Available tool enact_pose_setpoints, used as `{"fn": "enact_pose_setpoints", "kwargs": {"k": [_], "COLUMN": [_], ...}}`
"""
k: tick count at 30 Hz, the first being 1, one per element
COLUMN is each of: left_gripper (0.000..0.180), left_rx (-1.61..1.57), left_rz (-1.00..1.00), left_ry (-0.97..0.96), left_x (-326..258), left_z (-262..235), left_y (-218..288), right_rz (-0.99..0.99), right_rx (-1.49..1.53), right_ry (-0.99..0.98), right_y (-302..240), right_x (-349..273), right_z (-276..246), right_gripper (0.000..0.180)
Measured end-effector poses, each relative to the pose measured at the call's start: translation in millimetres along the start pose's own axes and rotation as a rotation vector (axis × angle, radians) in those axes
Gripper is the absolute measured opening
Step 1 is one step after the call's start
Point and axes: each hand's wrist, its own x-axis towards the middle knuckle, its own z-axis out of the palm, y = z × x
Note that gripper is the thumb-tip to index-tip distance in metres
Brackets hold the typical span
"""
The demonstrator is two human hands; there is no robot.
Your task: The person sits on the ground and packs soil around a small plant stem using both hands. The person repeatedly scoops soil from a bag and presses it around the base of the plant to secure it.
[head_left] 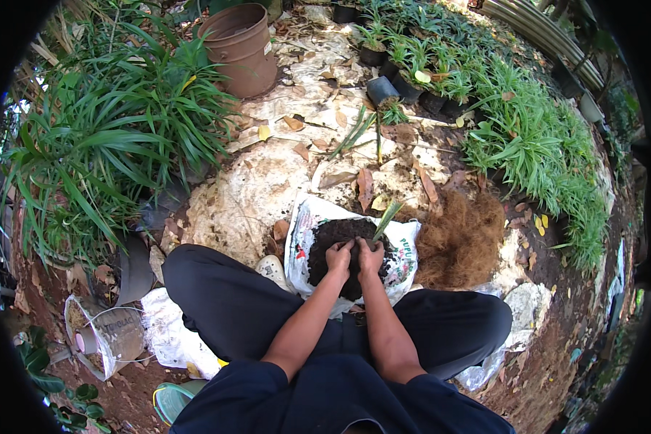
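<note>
An open white plastic bag (301,220) filled with dark soil (333,233) lies between my bent legs. Both hands are close together over it, thumbs nearly touching. The curled fingers of my left hand (338,258) dig into the soil, and their tips are hidden. Beside it, my right hand (370,257) is also closed at the soil, at the base of a small plant with narrow green leaves (388,216). The leaves slant up to the right; whether the fingers pinch the stem I cannot tell.
Brown coconut fibre (461,239) is heaped right of the bag. Grassy plants (116,137) and a brown bucket (244,58) stand at the far left, small potted plants (412,65) at the far right. A tipped white bucket (116,336) lies near left. Dry leaves litter the ground.
</note>
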Motion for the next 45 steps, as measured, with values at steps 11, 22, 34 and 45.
{"fn": "enact_pose_setpoints", "kwargs": {"k": [11, 22, 34, 45], "left_gripper": [0.027, 0.04, 0.071, 0.045], "left_rx": [0.046, 0.162, 1.149, 1.422], "left_rz": [0.023, -0.011, 0.594, 0.609], "left_ry": [-0.075, -0.158, -0.113, -0.283], "left_x": [-9, -26, 2, -23], "left_z": [7, 13, -4, -1], "left_y": [4, 23, 15, 8], "right_rz": [-0.023, -0.074, -0.08, -0.047], "right_rx": [0.064, 0.071, 0.225, 0.255], "right_ry": [0.021, -0.045, 0.149, 0.169], "right_y": [7, 5, 14, 9], "right_x": [5, 7, 26, 25], "right_z": [3, 2, -4, -8], "right_gripper": [0.057, 0.035, 0.032, 0.034]}}
